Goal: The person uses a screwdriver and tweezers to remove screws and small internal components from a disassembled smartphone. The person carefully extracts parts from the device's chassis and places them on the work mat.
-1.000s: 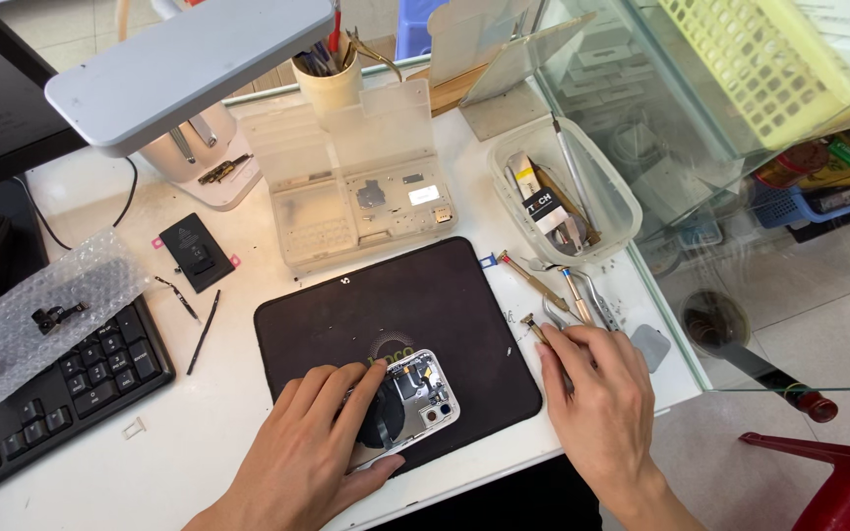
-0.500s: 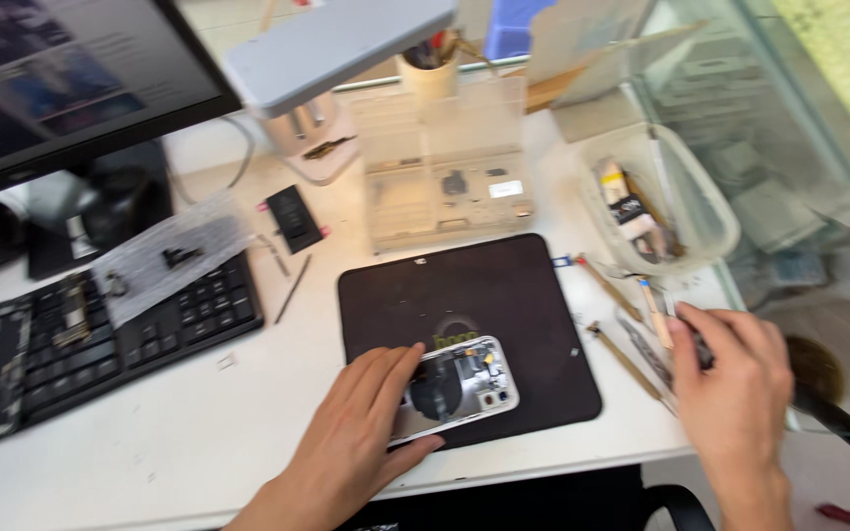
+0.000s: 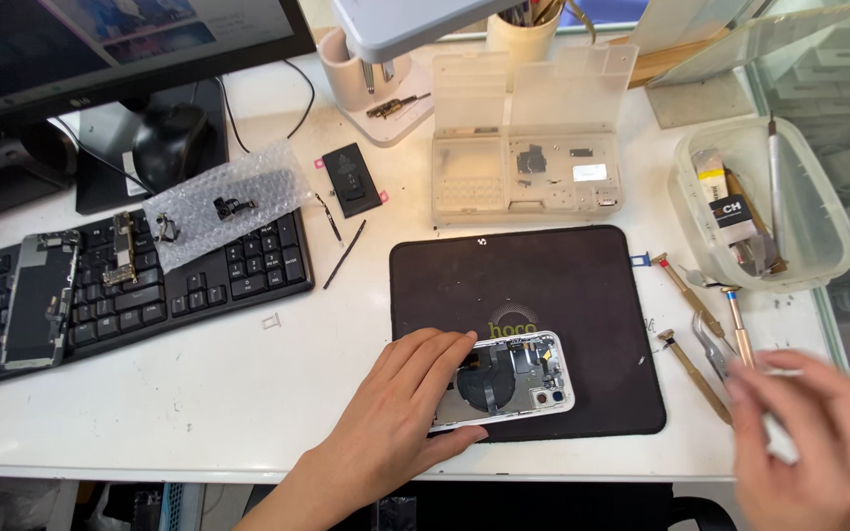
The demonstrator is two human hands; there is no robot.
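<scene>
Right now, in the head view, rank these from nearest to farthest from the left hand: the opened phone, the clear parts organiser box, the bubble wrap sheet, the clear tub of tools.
1. Opened phone: under the left hand, on the black mat.
2. Clear parts organiser box: above the mat.
3. Bubble wrap sheet on the keyboard, far left, and clear tub, far right: too close to call.

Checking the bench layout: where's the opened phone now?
Head view: opened phone lies on the black mat's near edge, under the left hand, left of the hand tools.

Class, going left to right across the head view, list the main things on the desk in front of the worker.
Black keyboard → left hand → opened phone on the black mat → hand tools → clear plastic tub; right hand blurred, below it.
</scene>
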